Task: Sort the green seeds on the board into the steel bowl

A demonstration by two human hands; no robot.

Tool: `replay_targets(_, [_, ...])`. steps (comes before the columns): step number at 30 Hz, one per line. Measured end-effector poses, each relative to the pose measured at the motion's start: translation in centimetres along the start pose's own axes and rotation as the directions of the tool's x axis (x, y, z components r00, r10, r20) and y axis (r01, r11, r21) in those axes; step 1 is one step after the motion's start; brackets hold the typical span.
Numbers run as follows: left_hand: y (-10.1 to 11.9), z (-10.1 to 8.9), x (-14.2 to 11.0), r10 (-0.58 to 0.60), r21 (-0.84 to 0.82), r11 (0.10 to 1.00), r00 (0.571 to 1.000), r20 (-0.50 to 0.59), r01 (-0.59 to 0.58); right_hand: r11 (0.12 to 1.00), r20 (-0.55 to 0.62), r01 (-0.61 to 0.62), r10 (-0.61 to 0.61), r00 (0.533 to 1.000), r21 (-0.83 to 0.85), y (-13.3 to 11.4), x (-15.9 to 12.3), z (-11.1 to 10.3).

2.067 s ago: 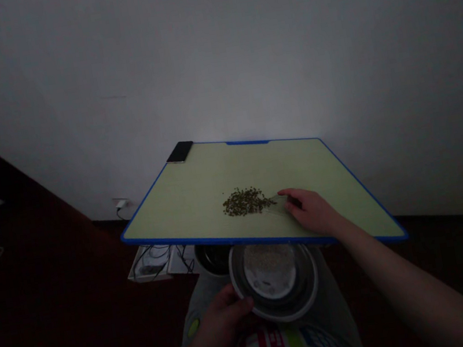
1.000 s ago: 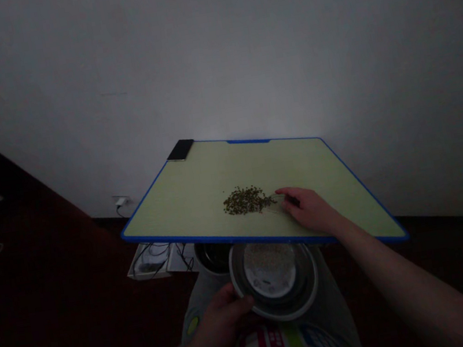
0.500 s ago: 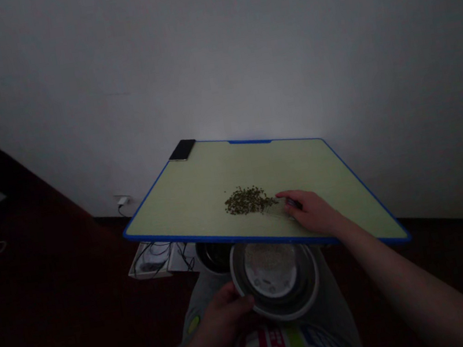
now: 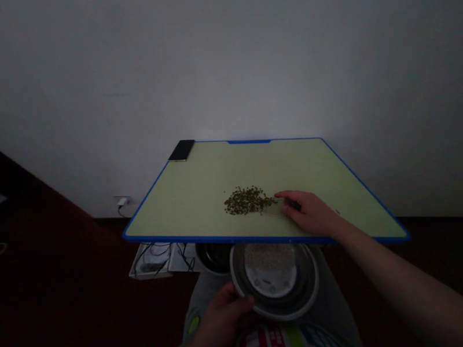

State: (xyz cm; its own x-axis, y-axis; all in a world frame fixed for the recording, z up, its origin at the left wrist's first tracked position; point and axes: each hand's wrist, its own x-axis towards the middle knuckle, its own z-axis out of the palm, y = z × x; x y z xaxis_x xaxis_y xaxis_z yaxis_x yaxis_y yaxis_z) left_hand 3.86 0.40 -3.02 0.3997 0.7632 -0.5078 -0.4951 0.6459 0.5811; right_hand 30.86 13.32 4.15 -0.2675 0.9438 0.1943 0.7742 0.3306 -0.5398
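Note:
Small brown-green seeds or grains (image 4: pixel 245 200) lie in a loose pile on a pale folding table (image 4: pixel 213 167) with a blue edge. My right hand (image 4: pixel 308 211) rests low over the tabletop at the pile's right end. Its index finger stretches toward the nearest grains, with the thumb apart below; the other fingers are mostly hidden. On my lap sits a round metal bowl (image 4: pixel 310 296), its rim gripped at the left by my left hand (image 4: pixel 225 315). Inside the bowl is a whitish round dish or surface (image 4: pixel 274 284) with fine pale bits on it.
A dark phone or tablet (image 4: pixel 181 150) lies at the table's far left corner. Below the near edge are a dark pot (image 4: pixel 213 256) and a white box (image 4: pixel 151 262) with cables. Behind the table stands a wall with a plugged-in charger (image 4: pixel 122 202).
My right hand has shifted very slightly to the left. A dark speck now shows on the table beside my right wrist. The left hand stays on the bowl.

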Motion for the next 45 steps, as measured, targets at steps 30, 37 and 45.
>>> replay_targets(30, [-0.5, -0.6, 0.1, 0.007, 0.007, 1.000, 1.000, 0.024, -0.007, 1.000, 0.005, 0.003, -0.003, 1.000, -0.011, 0.2, 0.8, 0.1])
replay_targets(37, [-0.7, -0.4, 0.1, 0.040, -0.010, 0.999, 0.999, -0.006, -0.040, 1.000, 0.021, 0.018, -0.018, 1.000, 0.008, 0.3, 0.6, 0.0])
replay_targets(45, [-1.0, -0.9, 0.3, 0.030, -0.004, 1.000, 0.999, -0.013, -0.030, 0.999, 0.028, 0.034, -0.034, 0.999, 0.005, 0.1, 0.4, 0.1])
